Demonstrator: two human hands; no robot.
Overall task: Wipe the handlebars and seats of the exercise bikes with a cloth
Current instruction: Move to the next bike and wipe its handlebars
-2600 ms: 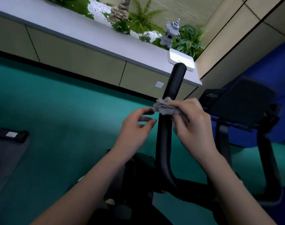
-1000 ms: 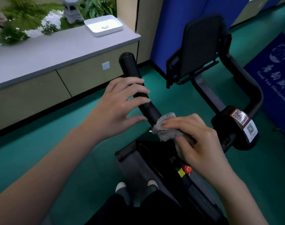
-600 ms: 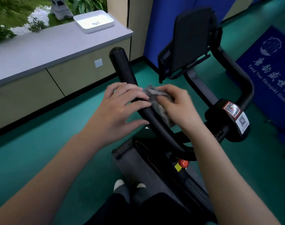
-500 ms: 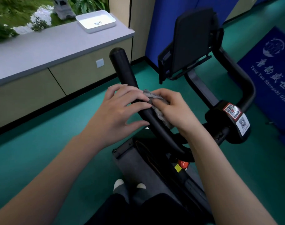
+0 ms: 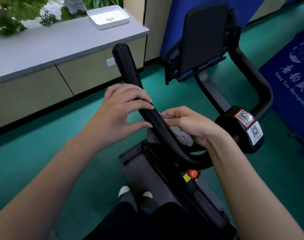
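The exercise bike's black left handlebar (image 5: 128,70) rises from the stem toward the upper middle of the view. My left hand (image 5: 120,111) lies over it at mid-length, fingers laid across the bar and thumb underneath. Just below, my right hand (image 5: 191,125) grips a grey cloth (image 5: 181,135) wrapped round the handlebar's lower curve; part of the cloth shows under the bar on its left side. The right handlebar (image 5: 257,84) curves up at the right, untouched. A black console screen (image 5: 205,38) stands between the two bars.
A round black hub with QR stickers (image 5: 243,127) sits right of my right hand. A grey-topped cabinet (image 5: 52,49) with a white tray (image 5: 108,17) runs along the left. A blue mat with white lettering (image 5: 293,80) lies at the right. Green floor (image 5: 35,144) surrounds the bike.
My right hand with the cloth has slid down the left handlebar from beside my left fingers to the lower curve. My left hand has stayed on the bar.
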